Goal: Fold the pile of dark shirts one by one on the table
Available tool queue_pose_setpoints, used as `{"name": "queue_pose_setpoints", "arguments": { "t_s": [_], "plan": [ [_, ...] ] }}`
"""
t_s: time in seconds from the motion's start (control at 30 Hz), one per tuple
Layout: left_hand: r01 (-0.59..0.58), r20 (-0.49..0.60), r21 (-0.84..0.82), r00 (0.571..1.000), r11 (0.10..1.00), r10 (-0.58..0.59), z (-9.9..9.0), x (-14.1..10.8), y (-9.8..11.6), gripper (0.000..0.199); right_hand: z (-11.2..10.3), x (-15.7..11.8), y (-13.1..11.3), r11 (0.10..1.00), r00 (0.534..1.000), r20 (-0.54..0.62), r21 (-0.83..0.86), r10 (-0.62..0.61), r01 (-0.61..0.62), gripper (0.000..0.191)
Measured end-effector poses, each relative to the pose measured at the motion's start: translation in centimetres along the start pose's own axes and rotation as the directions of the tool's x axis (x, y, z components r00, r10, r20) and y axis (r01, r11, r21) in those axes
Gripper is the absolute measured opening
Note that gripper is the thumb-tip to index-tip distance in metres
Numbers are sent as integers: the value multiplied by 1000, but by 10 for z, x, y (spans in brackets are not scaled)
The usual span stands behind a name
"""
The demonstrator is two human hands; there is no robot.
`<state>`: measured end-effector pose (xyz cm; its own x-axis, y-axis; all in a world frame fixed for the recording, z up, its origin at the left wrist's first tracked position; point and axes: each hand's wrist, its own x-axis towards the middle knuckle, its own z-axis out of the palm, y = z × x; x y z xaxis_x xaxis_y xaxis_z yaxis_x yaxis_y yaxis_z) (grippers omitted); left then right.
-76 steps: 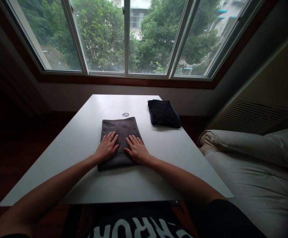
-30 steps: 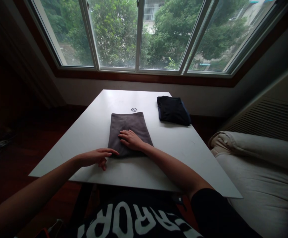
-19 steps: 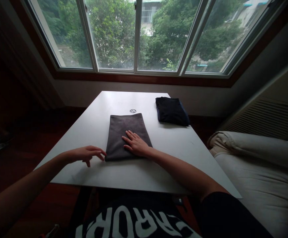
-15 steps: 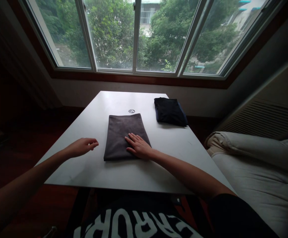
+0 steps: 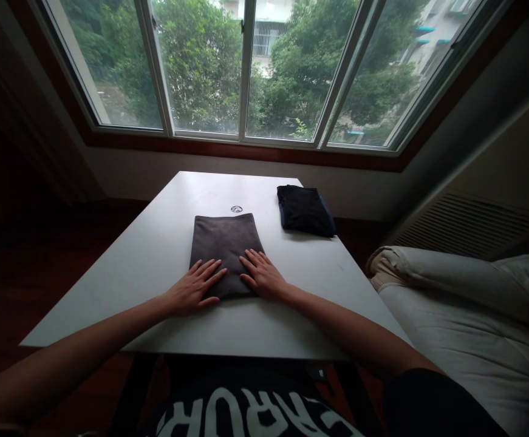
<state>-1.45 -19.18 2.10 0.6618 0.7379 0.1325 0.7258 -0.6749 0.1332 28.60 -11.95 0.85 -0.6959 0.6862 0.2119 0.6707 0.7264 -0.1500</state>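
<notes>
A folded dark grey cloth [image 5: 225,240] lies flat on the white table [image 5: 155,233], its near edge toward me. My left hand [image 5: 195,286] rests palm down on its near left corner, fingers spread. On its right side lies my right hand [image 5: 263,276], also flat with the fingers stretched out. Neither hand grips anything. What kind of garment or fabric the grey piece is, I cannot tell. Farther back on the right, a folded black cloth [image 5: 306,209] with blue edging sits near the table's edge, untouched.
A small round black mark [image 5: 237,209] shows on the tabletop beyond the grey cloth. To the right stands a pale padded sofa [image 5: 464,315], close to the table's side. Behind the table is a wide window [image 5: 241,73] above a low wall.
My left hand has come in from the left, above the table, and now lies spread on the grey cloth. My right hand stays flat on the cloth, slightly farther right on it.
</notes>
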Motion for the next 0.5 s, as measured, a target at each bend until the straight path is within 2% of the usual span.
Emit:
{"name": "queue_pose_setpoints", "arguments": {
  "t_s": [0.13, 0.23, 0.4, 0.5],
  "plan": [
    [-55, 66, -27, 996, 998, 57, -20, -16, -5, 71, -15, -34, 4, 994, 994, 17, 31, -107, 106, 65],
    [-35, 72, -15, 997, 999, 36, -31, -21, -2, 65, -29, -56, 7, 978, 982, 37, 99, -188, 183, 68],
    [39, 69, 134, 996, 990, -48, -31, -25, 11, 71, -38, -68, 5, 991, 994, 5, 77, -108, 107, 48],
    [41, 66, 140, 997, 989, -50, -34, -25, 10, 77, -39, -63, -4, 997, 997, 30, 5, -73, 73, 48]
  ]
}}
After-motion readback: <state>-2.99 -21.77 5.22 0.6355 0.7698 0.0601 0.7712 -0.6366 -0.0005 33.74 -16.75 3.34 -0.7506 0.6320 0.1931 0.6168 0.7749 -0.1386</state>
